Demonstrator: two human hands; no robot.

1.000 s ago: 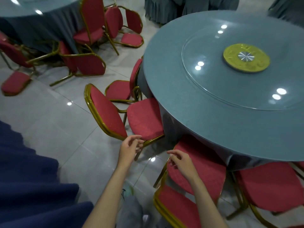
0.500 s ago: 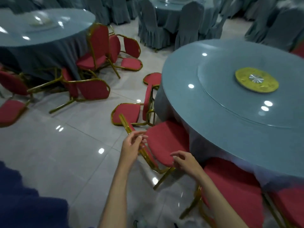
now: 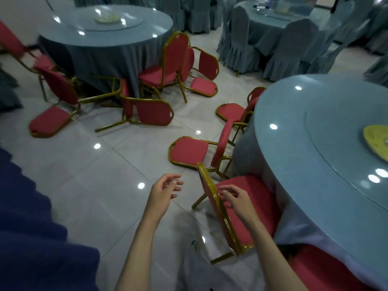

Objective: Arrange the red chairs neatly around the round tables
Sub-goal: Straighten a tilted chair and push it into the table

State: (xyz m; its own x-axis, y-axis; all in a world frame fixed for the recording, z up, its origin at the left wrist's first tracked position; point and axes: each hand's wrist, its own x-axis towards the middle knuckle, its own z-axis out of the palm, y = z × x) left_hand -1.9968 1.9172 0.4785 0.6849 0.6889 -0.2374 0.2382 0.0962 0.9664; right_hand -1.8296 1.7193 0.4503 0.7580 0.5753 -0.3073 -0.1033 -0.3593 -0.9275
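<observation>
Both hands slack-fingered, empty: right hand [image 3: 236,199] just beside the gilt back of the upright red chair [image 3: 262,185] tucked at the round table [image 3: 315,164], lower centre; toppled red chair [image 3: 189,151] lies up-frame, backrest flat leftward, likely nearer the left hand [image 3: 164,191].

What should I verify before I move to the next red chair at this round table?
1. Left hand free: ok, open, holds nothing.
2. Right hand free: ok, fingers relaxed; whether it touches the chair back, cannot tell.
3. Nearest chair upright, seat under near table: ok.
4. Next chair upright: not ok, tipped on the floor.
5. Chairs at far table neat: not ok, several tipped.
</observation>
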